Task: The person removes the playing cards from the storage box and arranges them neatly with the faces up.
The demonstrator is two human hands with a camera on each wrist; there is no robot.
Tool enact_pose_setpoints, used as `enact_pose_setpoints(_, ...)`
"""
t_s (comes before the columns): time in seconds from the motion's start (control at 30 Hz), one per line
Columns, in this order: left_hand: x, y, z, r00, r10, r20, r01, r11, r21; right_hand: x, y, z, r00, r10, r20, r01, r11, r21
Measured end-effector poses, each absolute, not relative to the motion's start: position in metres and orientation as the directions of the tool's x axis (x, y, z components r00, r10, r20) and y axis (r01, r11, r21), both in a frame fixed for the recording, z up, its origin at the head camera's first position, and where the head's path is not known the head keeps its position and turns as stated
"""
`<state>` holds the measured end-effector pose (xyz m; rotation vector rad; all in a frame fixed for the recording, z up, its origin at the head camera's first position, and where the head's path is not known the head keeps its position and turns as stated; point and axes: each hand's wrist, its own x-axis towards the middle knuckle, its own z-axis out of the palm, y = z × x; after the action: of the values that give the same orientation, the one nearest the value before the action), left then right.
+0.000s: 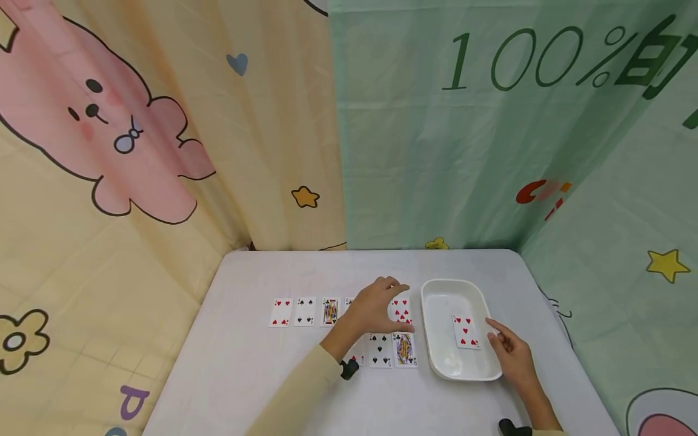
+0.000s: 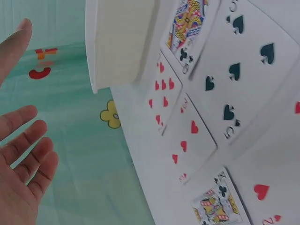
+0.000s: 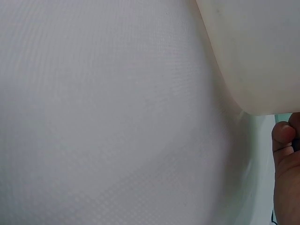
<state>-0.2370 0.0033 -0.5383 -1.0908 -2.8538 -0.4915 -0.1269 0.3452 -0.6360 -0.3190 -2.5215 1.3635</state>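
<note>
My left hand (image 1: 373, 309) hovers over the rows of playing cards, its thumb and fingers spread wide apart with nothing between them. A seven-pip-like hearts card (image 1: 402, 310) shows beside its fingers, a clubs face card (image 1: 405, 350) below its thumb. In the left wrist view the same spread hand (image 2: 23, 154) appears at the left, apart from the five of spades (image 2: 234, 70). At the right, my right hand (image 1: 512, 354) grips the rim of a white tray (image 1: 433, 357) with thumb and fingers. Inside the tray lies a five of hearts (image 1: 466, 332).
Further left in the back row lie a four of hearts (image 1: 280, 313), a four of spades (image 1: 305, 312) and a face card (image 1: 330, 312). My left forearm covers part of both rows. Curtains (image 1: 436, 151) hang behind the white table (image 1: 245, 363).
</note>
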Motion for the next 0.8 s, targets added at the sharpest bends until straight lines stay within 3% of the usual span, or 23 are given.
enact_pose_setpoints(0.2, -0.245, 0.034, -0.535, -0.712, 0.671, 0.207, 0.701, 0.665, 0.257, -0.128, 0.346, -0.637, -0.942, 0.314, 0.121, 0.07, 0.535, -0.842)
enact_pose_setpoints(0.8, -0.241, 0.123, -0.559, -0.709, 0.702, 0.074, 0.697, 0.68, 0.229, -0.128, 0.347, -0.639, -0.943, 0.309, 0.122, 0.065, 0.531, -0.845)
